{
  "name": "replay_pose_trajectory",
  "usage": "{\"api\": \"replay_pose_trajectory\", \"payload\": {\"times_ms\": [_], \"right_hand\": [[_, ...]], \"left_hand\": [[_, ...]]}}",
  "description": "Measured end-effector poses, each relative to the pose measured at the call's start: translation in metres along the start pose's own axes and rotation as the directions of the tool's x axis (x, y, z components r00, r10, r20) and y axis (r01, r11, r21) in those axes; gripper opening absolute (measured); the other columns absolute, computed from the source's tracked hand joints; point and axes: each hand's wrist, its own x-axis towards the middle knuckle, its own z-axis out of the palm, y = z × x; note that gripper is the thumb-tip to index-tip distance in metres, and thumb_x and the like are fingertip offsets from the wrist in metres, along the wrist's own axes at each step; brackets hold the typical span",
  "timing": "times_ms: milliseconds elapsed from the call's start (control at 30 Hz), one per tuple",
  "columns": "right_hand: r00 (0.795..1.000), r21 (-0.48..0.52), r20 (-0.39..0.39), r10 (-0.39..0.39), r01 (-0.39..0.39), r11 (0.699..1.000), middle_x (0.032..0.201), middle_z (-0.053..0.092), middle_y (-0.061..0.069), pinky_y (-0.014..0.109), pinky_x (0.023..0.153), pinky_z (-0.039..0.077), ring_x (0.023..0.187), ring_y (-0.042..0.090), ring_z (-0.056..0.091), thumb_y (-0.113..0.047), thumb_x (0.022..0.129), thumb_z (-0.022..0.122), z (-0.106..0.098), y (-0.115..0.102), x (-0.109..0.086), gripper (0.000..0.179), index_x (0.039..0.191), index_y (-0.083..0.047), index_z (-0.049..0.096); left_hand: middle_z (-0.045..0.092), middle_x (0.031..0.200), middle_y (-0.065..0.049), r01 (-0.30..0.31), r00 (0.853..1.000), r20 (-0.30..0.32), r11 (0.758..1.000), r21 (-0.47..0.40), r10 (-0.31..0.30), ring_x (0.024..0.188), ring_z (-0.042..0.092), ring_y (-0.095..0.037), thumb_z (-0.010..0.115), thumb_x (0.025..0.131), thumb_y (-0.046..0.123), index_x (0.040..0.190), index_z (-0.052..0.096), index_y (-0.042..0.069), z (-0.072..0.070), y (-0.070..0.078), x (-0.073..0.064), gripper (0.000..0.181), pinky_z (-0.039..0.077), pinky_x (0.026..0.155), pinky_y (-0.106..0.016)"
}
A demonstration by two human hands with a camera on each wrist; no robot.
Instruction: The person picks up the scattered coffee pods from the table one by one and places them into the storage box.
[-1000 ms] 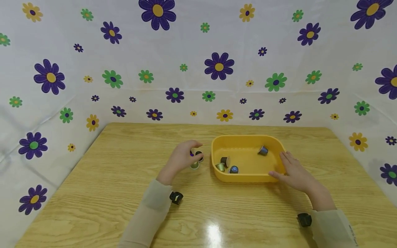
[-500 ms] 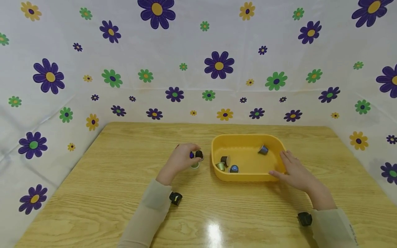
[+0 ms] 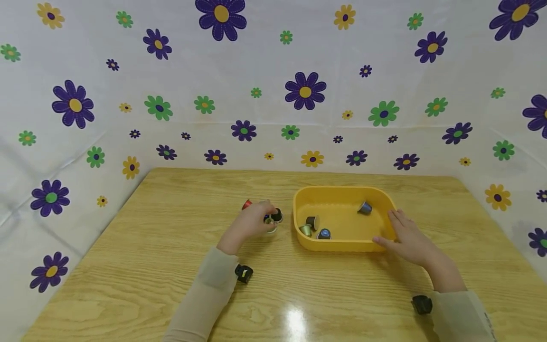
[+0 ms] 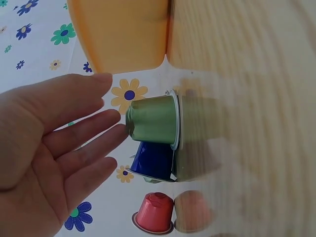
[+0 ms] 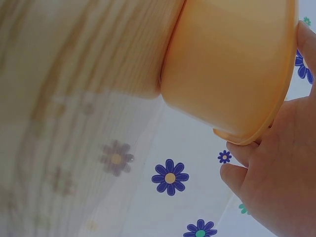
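In the head view my left hand (image 3: 252,221) reaches down to a small cluster of coffee capsules left of the yellow tub (image 3: 342,244). Its thumb and forefinger are at a green capsule (image 4: 155,120). The left wrist view has these fingers loosely extended, tips right at the capsule's narrow end. A blue capsule (image 4: 154,160) sits just beyond the green one, partly hidden. Beside the fingertips stands a black capsule (image 3: 277,215); a red capsule (image 4: 155,212) lies past the knuckles. My right hand (image 3: 408,237) rests on the tub's near right corner, fingers laid along the rim, thumb on the front edge.
Inside the tub are several capsules: a dark brown capsule (image 3: 311,222), a pale green capsule (image 3: 306,230), a blue capsule (image 3: 324,233) and a grey-blue capsule (image 3: 365,208). The wooden table (image 3: 192,199) is backed by a flowered sheet (image 3: 239,85).
My left fingers have shifted from the black capsule to the green one, uncovering more of the red capsule. The right hand stays on the tub. The head view has shifted slightly.
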Motion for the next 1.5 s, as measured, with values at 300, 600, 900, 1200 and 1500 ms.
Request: {"api": "replay_pose_trajectory", "payload": {"times_ms": [300, 600, 900, 1200, 1500], "right_hand": [[1.000, 0.017, 0.006, 0.004, -0.004, 1.000, 0.127, -0.002, 0.024, 0.051, 0.085, 0.005, 0.112, 0.037, -0.003, -0.053, 0.073, 0.037, -0.0002, -0.0018, -0.0020, 0.085, 0.124, 0.005, 0.003], [1.000, 0.003, 0.001, 0.000, 0.000, 1.000, 0.127, -0.001, 0.024, 0.051, 0.085, 0.006, 0.113, 0.036, -0.002, -0.053, 0.074, 0.037, -0.0011, -0.0019, -0.0027, 0.084, 0.124, 0.005, 0.003], [1.000, 0.011, -0.002, -0.006, 0.006, 1.000, 0.127, -0.001, 0.023, 0.051, 0.085, 0.005, 0.113, 0.035, -0.004, -0.053, 0.074, 0.038, -0.0009, -0.0015, -0.0030, 0.084, 0.124, 0.004, 0.003], [1.000, 0.016, 0.000, -0.004, 0.004, 1.000, 0.127, -0.002, 0.023, 0.051, 0.085, 0.005, 0.113, 0.035, -0.004, -0.053, 0.073, 0.038, -0.0001, -0.0009, -0.0026, 0.084, 0.124, 0.004, 0.002], [1.000, 0.010, 0.001, -0.004, 0.004, 1.000, 0.127, -0.001, 0.023, 0.051, 0.085, 0.005, 0.113, 0.035, -0.004, -0.053, 0.073, 0.038, -0.0003, -0.0011, -0.0018, 0.084, 0.124, 0.005, 0.003]], "left_hand": [[0.053, 0.095, -0.003, 0.007, 0.998, 0.069, 1.000, 0.009, -0.007, 0.088, 0.047, -0.015, 0.060, 0.069, 0.020, 0.098, 0.055, 0.006, 0.0017, -0.0006, -0.0017, 0.032, 0.037, 0.074, -0.030], [0.055, 0.090, -0.003, 0.007, 0.994, 0.106, 1.000, -0.011, -0.006, 0.079, 0.050, -0.012, 0.062, 0.068, 0.019, 0.094, 0.055, 0.007, 0.0016, 0.0008, -0.0016, 0.030, 0.040, 0.068, -0.027], [0.055, 0.088, -0.003, 0.024, 0.990, 0.140, 0.999, -0.038, -0.019, 0.077, 0.050, -0.013, 0.060, 0.069, 0.019, 0.093, 0.056, 0.007, 0.0005, 0.0027, -0.0023, 0.027, 0.040, 0.067, -0.027], [0.052, 0.077, 0.004, 0.061, 0.977, 0.203, 0.998, 0.011, -0.062, 0.064, 0.044, -0.010, 0.061, 0.067, 0.016, 0.086, 0.056, 0.011, 0.0023, 0.0000, -0.0036, 0.020, 0.037, 0.057, -0.024], [0.052, 0.077, 0.004, 0.050, 0.975, 0.216, 0.999, 0.015, -0.052, 0.065, 0.044, -0.010, 0.062, 0.066, 0.013, 0.088, 0.057, 0.009, 0.0022, -0.0017, -0.0039, 0.022, 0.037, 0.058, -0.024]]}}
